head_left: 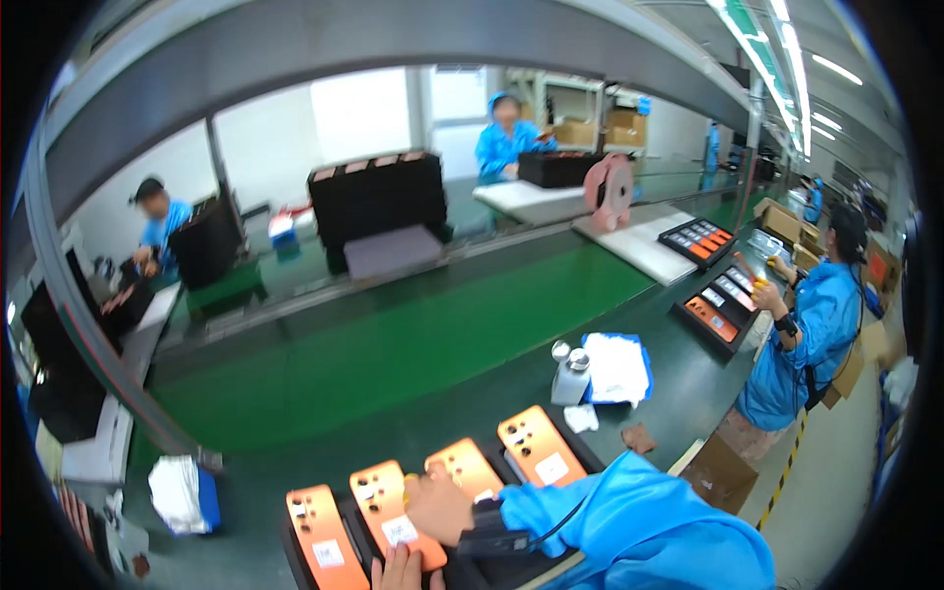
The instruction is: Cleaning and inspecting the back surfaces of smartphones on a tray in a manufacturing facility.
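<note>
Touching 1 of 4 orange phone backs (385,506): left hand (395,570) low, right hand (440,506) curled alongside; can't tell either grip.

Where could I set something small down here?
Bare: the green belt, left of the near white board; the dark bench between the leftmost white stack and the orange phones. Crowded: around those phones, with left hand and right hand there, and beside the bottle.
</note>
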Demonstrator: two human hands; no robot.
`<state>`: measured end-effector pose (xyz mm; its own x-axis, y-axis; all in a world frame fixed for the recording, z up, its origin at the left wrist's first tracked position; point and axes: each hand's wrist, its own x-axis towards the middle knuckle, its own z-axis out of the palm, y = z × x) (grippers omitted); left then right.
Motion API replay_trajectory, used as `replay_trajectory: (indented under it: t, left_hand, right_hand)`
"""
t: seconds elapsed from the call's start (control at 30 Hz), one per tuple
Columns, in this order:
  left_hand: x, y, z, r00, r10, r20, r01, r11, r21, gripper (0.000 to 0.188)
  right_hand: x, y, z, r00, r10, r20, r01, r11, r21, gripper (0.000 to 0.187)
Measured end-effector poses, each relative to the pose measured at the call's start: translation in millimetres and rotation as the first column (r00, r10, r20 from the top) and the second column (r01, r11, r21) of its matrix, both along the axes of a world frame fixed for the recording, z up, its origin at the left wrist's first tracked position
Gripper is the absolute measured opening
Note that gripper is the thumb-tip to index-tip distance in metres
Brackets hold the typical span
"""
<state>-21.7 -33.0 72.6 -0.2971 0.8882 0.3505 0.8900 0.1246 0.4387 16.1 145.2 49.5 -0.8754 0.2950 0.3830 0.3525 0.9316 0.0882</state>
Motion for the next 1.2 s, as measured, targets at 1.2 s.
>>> replay_trajectory:
  t: [1.2]
  left_hand:
    - [-60,-38,-12,0.889,0.376,0.262,-0.373,0.926,-0.063,0.038]
  right_hand:
    - [-121,-9,34,0.807,0.588,0.052,-0.590,0.803,0.085,0.023]
